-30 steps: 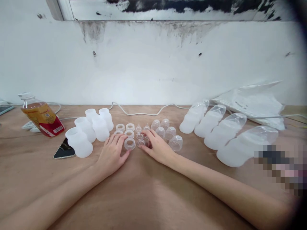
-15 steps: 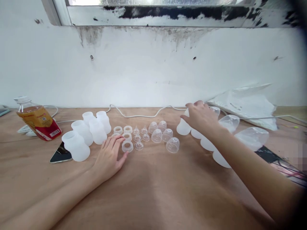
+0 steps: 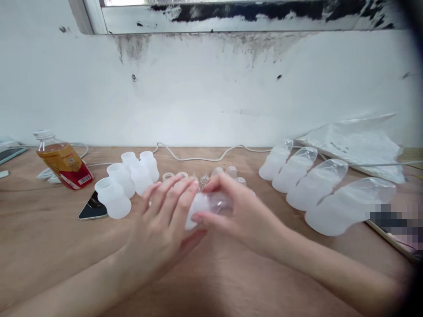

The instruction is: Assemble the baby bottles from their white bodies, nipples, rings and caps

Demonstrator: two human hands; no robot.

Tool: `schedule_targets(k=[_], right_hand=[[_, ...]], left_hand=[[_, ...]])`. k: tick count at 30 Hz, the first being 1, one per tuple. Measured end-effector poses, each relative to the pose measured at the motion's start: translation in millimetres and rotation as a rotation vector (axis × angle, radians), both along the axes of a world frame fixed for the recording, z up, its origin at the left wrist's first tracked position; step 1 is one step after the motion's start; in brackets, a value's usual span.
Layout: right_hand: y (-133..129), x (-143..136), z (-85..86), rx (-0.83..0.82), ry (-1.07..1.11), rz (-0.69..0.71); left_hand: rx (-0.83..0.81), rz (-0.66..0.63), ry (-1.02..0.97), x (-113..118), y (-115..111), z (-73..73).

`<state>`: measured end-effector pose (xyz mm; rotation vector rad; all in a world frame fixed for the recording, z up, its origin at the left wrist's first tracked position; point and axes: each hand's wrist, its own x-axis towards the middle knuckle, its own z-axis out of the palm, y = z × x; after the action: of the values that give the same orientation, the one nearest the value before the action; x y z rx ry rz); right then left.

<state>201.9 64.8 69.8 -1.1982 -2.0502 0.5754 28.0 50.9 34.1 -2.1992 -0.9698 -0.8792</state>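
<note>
Low over the middle of the table, both hands hold a frosted white baby bottle [image 3: 199, 208], which lies sideways with its clear dome cap [image 3: 220, 203] to the right. My left hand [image 3: 161, 218] wraps the bottle's base end, its fingers over the top. Around the cap and neck curls my right hand [image 3: 246, 211], thumb on the near side. Behind the hands, partly hidden, are collar rings [image 3: 168, 176], clear nipples [image 3: 205, 179] and dome caps [image 3: 231, 171]. Several uncapped bottles [image 3: 114, 200] stand at left; a row of capped bottles [image 3: 328, 211] stands at right.
A drink bottle [image 3: 68, 163] with a red and yellow label stands at far left. A phone [image 3: 90, 209] lies partly under the uncapped bottles. A white cable [image 3: 194, 158] runs along the wall. A plastic bag [image 3: 357, 141] lies at back right.
My right hand has come from the back of the right-hand row to the middle with a capped bottle. My left hand has left the rings and closed around that bottle. The view has shifted slightly.
</note>
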Motion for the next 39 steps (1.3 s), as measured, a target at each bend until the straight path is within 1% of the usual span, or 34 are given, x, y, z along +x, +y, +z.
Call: schedule_targets(k=[2, 4, 6, 8, 10, 13, 16, 18, 21, 23, 25, 28, 30, 31, 32, 34, 35, 36, 37, 39], right_hand=[[-1, -7, -15.6, -0.191, 0.027, 0.110], [3, -6, -25.8, -0.304, -0.014, 0.191], [7, -2, -29.8, -0.365, -0.112, 0.286], [11, 2, -29.6, -0.375, -0.206, 0.358], [14, 3, -27.3, -0.351, -0.255, 0.378], [17, 5, -21.1, -0.333, -0.322, 0.417], [20, 8, -10.6, -0.298, -0.424, 0.451], [21, 11, -1.1, -0.241, -0.494, 0.471], [16, 15, 13.4, -0.077, -0.553, 0.505], [11, 16, 20.1, 0.035, -0.552, 0.523], [6, 17, 23.8, 0.115, -0.550, 0.543], [4, 26, 27.6, 0.189, -0.582, 0.565], [11, 39, 32.2, 0.268, -0.582, 0.527], [16, 48, 35.2, 0.321, -0.569, 0.459], [22, 58, 38.3, 0.394, -0.544, 0.355], [34, 76, 42.6, 0.475, -0.522, 0.082], [39, 82, 43.0, 0.469, -0.543, 0.028], [43, 85, 41.8, 0.421, -0.583, 0.027], [45, 86, 39.1, 0.365, -0.630, 0.056], [45, 80, 30.5, 0.237, -0.721, 0.155]], left_hand=[[-0.074, -0.017, 0.073, -1, 3, -5.5], [-0.158, -0.036, 0.128, -3, 7, -12.7], [-0.253, -0.080, 0.181, -6, 9, -17.3], [-0.351, -0.145, 0.224, -7, 10, -18.1], [-0.411, -0.176, 0.237, -7, 9, -16.6], [-0.394, -0.185, 0.229, -7, 10, -14.2], [-0.299, -0.209, 0.227, -6, 12, -10.5], [-0.197, -0.216, 0.226, -6, 11, -5.1], [-0.057, -0.205, 0.232, -6, 6, 6.5], [-0.018, -0.187, 0.221, -6, 1, 13.7], [-0.045, -0.188, 0.178, -6, -4, 18.6], [-0.145, -0.215, 0.090, -7, -7, 20.6], [-0.241, -0.229, 0.027, -10, -5, 18.7], [-0.287, -0.223, -0.012, -12, -3, 16.7], [-0.331, -0.206, -0.052, -14, 0, 14.2], [-0.395, -0.154, -0.099, -18, 6, 7.8], [-0.411, -0.131, -0.096, -19, 9, 4.2], [-0.431, -0.115, -0.079, -19, 12, 0.8], [-0.456, -0.106, -0.058, -19, 14, -2.5], [-0.489, -0.102, -0.023, -18, 17, -7.6]])
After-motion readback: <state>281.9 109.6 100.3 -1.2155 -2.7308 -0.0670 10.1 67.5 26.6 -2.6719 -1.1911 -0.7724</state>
